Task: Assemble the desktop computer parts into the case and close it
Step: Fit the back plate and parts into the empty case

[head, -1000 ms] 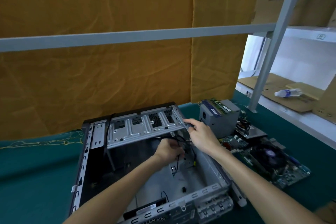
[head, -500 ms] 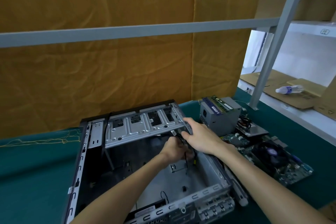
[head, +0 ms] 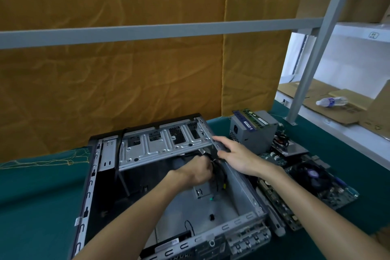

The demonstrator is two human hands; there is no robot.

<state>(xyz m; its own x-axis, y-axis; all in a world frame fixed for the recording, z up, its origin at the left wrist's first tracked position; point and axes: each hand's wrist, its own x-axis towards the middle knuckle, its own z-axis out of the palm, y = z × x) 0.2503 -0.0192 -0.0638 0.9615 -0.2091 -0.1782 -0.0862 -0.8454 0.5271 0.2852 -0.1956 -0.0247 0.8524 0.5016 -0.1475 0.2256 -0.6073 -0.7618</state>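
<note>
Lying open on the green table (head: 38, 207), the computer case (head: 242, 190) sits near its back edge — left hand (head: 197, 172) inside, fingers curled on black cables (head: 218, 175); right hand (head: 238, 157) grips the case's right wall. The motherboard (head: 312, 186) lies just beside it.

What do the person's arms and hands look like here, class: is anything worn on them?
Both forearms are bare as far as the picture shows, with no sleeve in view. The left hand and the right hand wear no gloves, and no watch, ring or wrist strap can be seen on either.
</note>
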